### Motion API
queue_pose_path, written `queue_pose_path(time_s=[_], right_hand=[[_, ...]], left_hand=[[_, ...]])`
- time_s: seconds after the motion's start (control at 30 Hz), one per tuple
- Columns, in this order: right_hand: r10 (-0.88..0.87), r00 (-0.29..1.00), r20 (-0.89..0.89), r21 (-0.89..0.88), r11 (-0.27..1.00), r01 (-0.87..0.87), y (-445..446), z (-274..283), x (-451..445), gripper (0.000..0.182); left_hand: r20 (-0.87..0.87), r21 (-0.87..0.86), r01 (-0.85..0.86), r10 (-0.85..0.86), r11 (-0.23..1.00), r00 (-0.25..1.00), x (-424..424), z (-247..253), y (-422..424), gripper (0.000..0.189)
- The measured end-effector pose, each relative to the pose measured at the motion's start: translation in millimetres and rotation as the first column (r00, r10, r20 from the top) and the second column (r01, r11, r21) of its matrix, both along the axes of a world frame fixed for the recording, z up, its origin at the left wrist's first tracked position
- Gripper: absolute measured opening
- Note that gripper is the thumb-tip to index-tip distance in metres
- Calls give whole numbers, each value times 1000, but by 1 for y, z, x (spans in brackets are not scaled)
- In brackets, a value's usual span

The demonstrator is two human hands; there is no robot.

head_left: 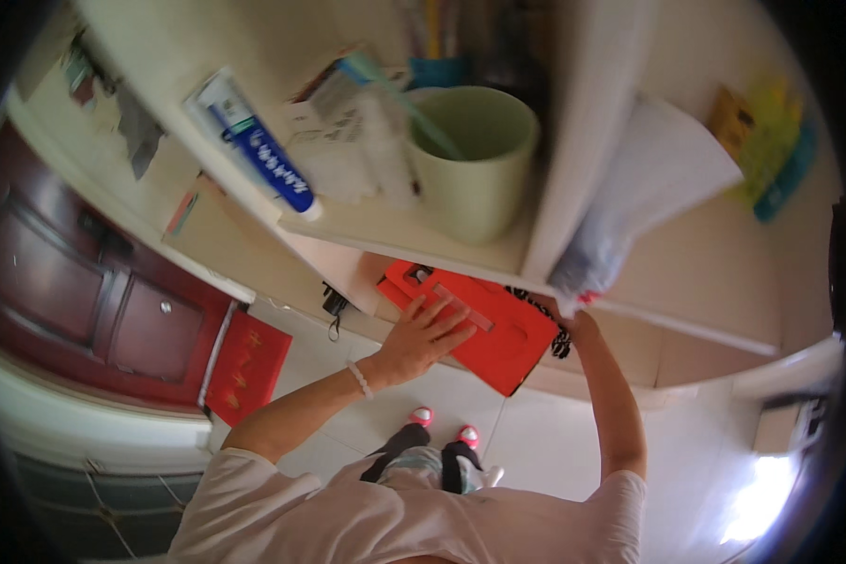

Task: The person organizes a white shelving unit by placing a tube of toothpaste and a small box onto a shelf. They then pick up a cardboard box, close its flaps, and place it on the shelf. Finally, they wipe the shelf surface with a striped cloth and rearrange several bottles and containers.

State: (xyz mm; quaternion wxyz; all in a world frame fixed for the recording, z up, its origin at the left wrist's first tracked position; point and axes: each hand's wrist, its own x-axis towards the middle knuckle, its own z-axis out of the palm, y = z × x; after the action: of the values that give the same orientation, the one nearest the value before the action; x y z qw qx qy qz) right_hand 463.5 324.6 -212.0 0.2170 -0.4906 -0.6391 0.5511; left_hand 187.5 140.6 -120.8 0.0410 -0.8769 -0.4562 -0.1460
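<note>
A flat bright red case or packet (515, 342) with a pale strip across it lies slanted in the lower shelf opening, its near corner past the front edge. My left hand (419, 345) rests flat on its left part, fingers spread. At its right end, my right hand (569, 319) reaches in under the shelf; its fingers are mostly hidden, so I cannot tell what it grips. A black-and-white patterned item (560, 344) lies between that hand and the red case. The lower end of a pale plastic bag (599, 240) hangs just above my right hand.
On the shelf above stand a green cup (476, 183) holding a toothbrush (412, 106) and a toothpaste tube (268, 158). A vertical divider (585, 134) splits the shelves. A small black object with a strap (334, 302) is at the left. A red mat (247, 363) lies by the door (106, 289).
</note>
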Motion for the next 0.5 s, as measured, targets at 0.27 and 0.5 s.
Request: queue_pose_path(time_s=[0.27,0.5], right_hand=[[199,850,488,45,967,-253,60,-65,-73,30],[222,766,603,8,959,-284,67,-100,-85,28]], left_hand=[[97,-37,-3,7,999,995,-2,-2,-1,63],[67,-86,-31,37,996,997,-2,0,-6,66]])
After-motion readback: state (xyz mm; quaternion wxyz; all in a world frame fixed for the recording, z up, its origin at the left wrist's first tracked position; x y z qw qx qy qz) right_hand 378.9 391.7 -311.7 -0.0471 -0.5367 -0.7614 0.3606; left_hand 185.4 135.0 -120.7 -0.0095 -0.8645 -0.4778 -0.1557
